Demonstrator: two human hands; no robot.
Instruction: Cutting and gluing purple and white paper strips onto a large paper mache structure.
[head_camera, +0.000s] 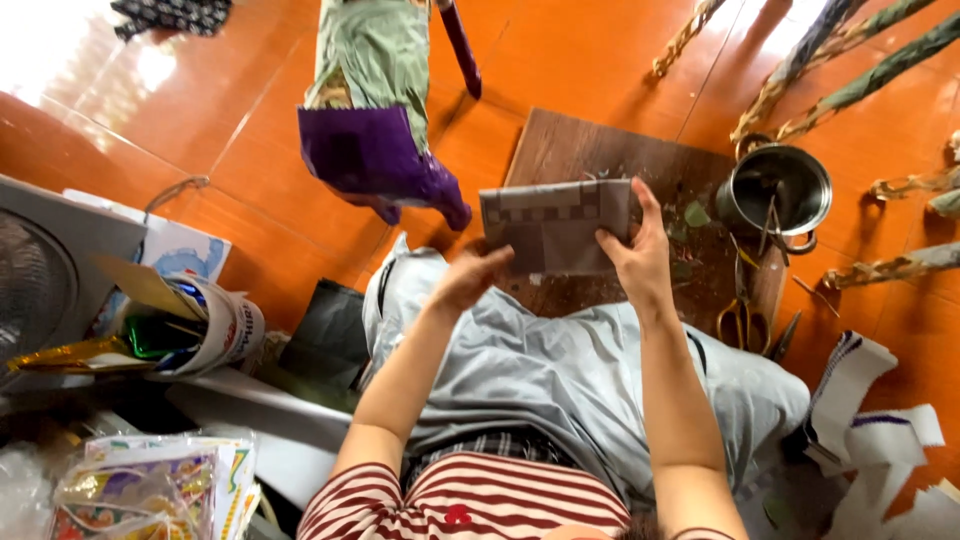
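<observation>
Folded grey sheet (556, 226), checked strip along top: being held over wooden board (600, 150) on orange floor, above lap. Left hand (470, 277) pinching lower-left corner, right hand (638, 252) clamping right edge. Prob. light, thin, floppy, creasing easily; gripping at edges w/ both hands looking best. Material, paper vs plastic, staying unclear; underside hidden.

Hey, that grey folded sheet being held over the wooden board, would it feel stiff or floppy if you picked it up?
Probably thin and light: the grey folded sheet stays flat between the left hand and the right hand, held only at its edges. The folding likely adds some stiffness. Held by one corner, it might droop. Its surface looks matte, so probably not slippery.
</observation>
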